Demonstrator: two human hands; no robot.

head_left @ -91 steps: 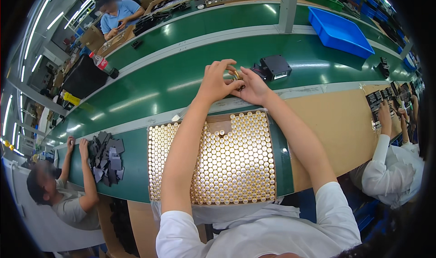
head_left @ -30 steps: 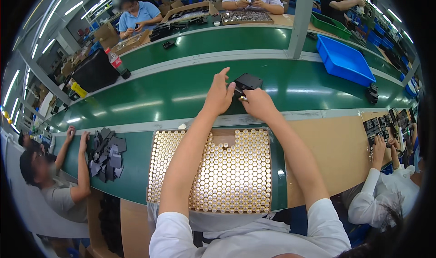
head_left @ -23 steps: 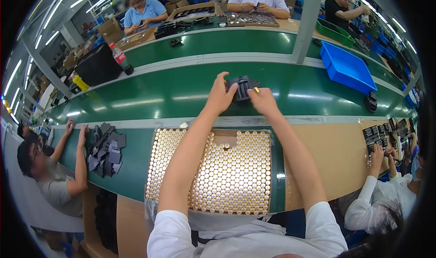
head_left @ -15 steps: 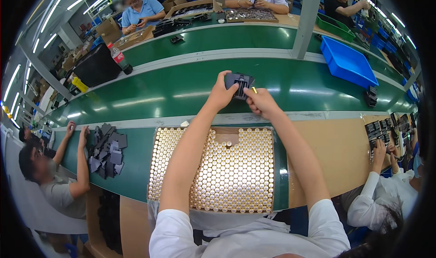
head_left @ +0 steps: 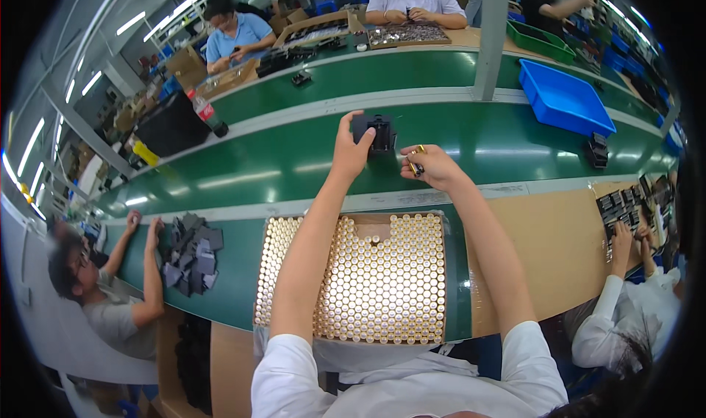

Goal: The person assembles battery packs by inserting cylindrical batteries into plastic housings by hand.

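My left hand (head_left: 350, 152) is closed round a dark grey plastic housing (head_left: 383, 140) with an open black compartment, held up over the green belt. Its thumb lies at the compartment's edge. Just to the right, apart from the housing, my right hand (head_left: 440, 168) grips a few small gold and black batteries (head_left: 417, 167) in its fingers; how many is hidden. Below my forearms sits a shallow box of upright batteries (head_left: 382, 293), packed in rows with shiny gold-rimmed round ends. A gap at its far edge bares the brown bottom.
Dark grey flat plastic pieces (head_left: 193, 255) are heaped at left, near a co-worker's hands. A blue tray (head_left: 565, 102) and a black part (head_left: 597, 151) stand at the far right. Brown cardboard (head_left: 529, 249) covers the right side. A bottle (head_left: 209, 114) stands far left.
My right hand has drawn away from the housing, and gold and black batteries now show in its fingers. The housing has shifted slightly left in my left hand. The whole view has turned a little.
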